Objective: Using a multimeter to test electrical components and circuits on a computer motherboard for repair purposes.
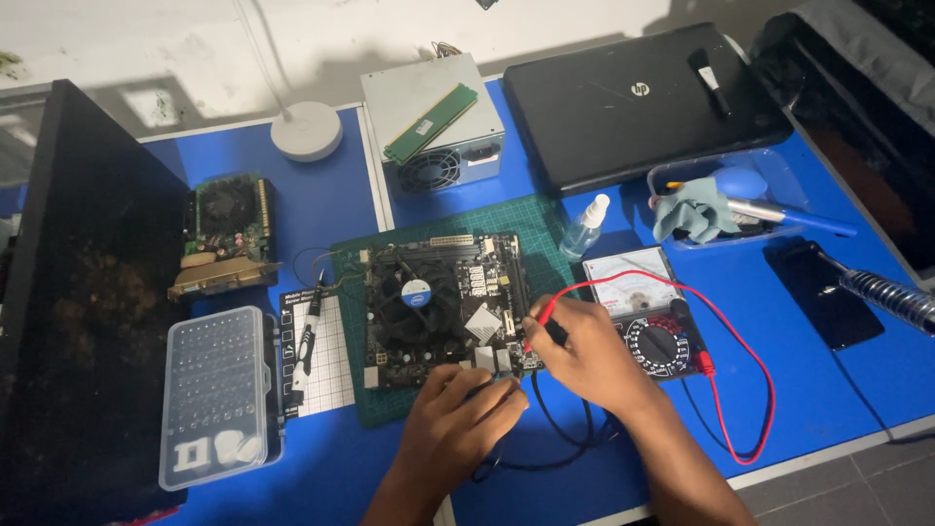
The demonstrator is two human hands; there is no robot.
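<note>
Your right hand (584, 356) pinches the red test probe (542, 314), tip on the dark square motherboard w/ round fan (443, 307), frame centre, on the green cutting mat (531, 226). Your left hand (467, 414) is curled at the board's lower edge, prob. gripping the black probe; can't tell for sure. Analog multimeter w/ white dial face (643, 317) sits just right of the board on the blue table (321, 195). Probing looks mid-way; meter reading unreadable.

Square black motherboard (443, 310) sits on green cutting mat (545, 219), clear plastic bit case (216, 394) to its left, analog multimeter (648, 312) right, grey metal power supply (431, 122) behind, green RAM stick (430, 123) on top.
</note>
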